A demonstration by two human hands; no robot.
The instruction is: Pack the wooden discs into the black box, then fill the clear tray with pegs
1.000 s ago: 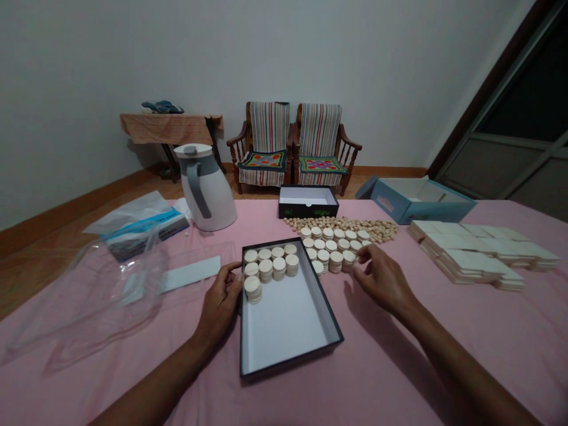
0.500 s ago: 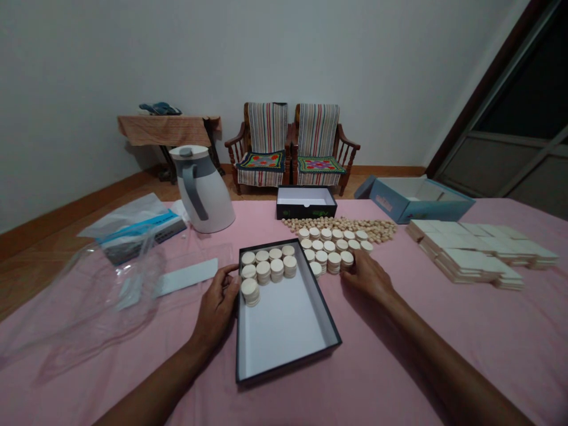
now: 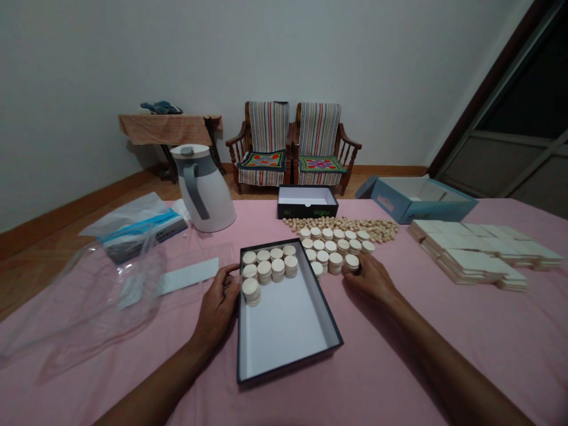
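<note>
A shallow black-edged box tray (image 3: 293,331) with a white inside lies in front of me. Several stacks of round pale wooden discs (image 3: 264,271) stand in its far left part. My left hand (image 3: 219,305) grips the tray's left wall, fingers at the rim. To the right of the tray, my right hand (image 3: 371,280) is closed round a stack of wooden discs (image 3: 351,262) at the near right of a group of more disc stacks (image 3: 329,247). The stack tilts slightly, and my fingers hide part of its side.
Small wooden beads (image 3: 346,225) are heaped behind the stacks, before a black box (image 3: 306,211). Square wooden pieces (image 3: 477,260) and a blue box (image 3: 417,207) are at right. At left are a white jug (image 3: 213,201), a blue-grey packet (image 3: 146,234) and clear plastic packaging (image 3: 102,307).
My right hand has shifted slightly, and the disc stack in it has tilted and moved a little away from its neighbour. My left hand keeps its place on the tray.
</note>
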